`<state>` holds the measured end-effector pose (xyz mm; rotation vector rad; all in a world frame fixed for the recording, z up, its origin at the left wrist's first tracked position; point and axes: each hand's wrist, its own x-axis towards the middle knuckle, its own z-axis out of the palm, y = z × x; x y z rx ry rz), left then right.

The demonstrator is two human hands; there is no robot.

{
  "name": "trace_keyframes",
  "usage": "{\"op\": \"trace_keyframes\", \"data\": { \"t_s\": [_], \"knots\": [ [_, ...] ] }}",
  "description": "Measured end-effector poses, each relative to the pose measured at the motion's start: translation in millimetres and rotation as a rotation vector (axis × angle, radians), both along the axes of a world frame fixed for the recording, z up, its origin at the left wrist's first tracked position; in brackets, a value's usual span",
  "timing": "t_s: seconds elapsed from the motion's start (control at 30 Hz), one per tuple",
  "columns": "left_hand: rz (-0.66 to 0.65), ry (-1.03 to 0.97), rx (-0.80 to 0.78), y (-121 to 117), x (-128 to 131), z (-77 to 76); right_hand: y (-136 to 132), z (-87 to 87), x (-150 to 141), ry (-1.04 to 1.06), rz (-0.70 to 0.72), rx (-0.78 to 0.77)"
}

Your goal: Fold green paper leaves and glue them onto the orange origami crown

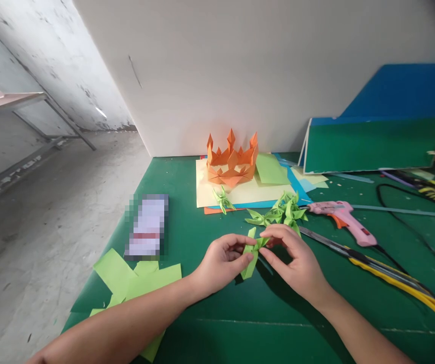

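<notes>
Left hand (220, 264) and right hand (296, 258) pinch folded paper (249, 270) above the table (209, 338); a white panel (202, 65) lines its far edge.

folded paper (251, 265) before the crown (232, 175)

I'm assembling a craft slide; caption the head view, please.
Left hand and right hand pinch folded green paper at a green table, an orange paper crown standing beyond.

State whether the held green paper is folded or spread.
Folded: the held green paper shows narrow, creased flaps, unlike the flat green sheets at lower left.
</notes>
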<state>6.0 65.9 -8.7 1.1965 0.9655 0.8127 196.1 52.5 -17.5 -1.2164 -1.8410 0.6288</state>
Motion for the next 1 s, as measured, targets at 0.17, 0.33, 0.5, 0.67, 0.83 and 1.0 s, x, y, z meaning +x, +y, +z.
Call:
{"op": "trace_keyframes", "data": {
  "t_s": [0.17,0.33,0.5,0.67,0.83,1.0],
  "knots": [
    [-0.040,0.056,0.041,-1.9,-0.3,-3.1,-0.2,2.6,-1.9,-0.101,0.034,0.049],
    [-0.088,0.096,0.155,-2.2,-2.1,-3.3,-1.1,3.8,-2.5,-0.129,0.001,0.062],
    [-0.058,0.115,0.189,-2.0,-1.3,-3.5,-2.3,5.0,-3.6,-0.125,0.016,0.052],
    [-0.037,0.131,0.216,-1.1,-1.1,-4.1,-3.0,6.4,-5.5,-0.083,0.019,0.052],
    [-0.028,0.117,0.178,-0.7,-0.8,-1.9,-4.3,6.4,-6.9,-0.076,0.046,0.070],
    [-0.024,0.134,0.144,-1.5,-1.1,-0.9,-6.2,6.8,-9.4,-0.065,0.060,0.068]
  ]
}}
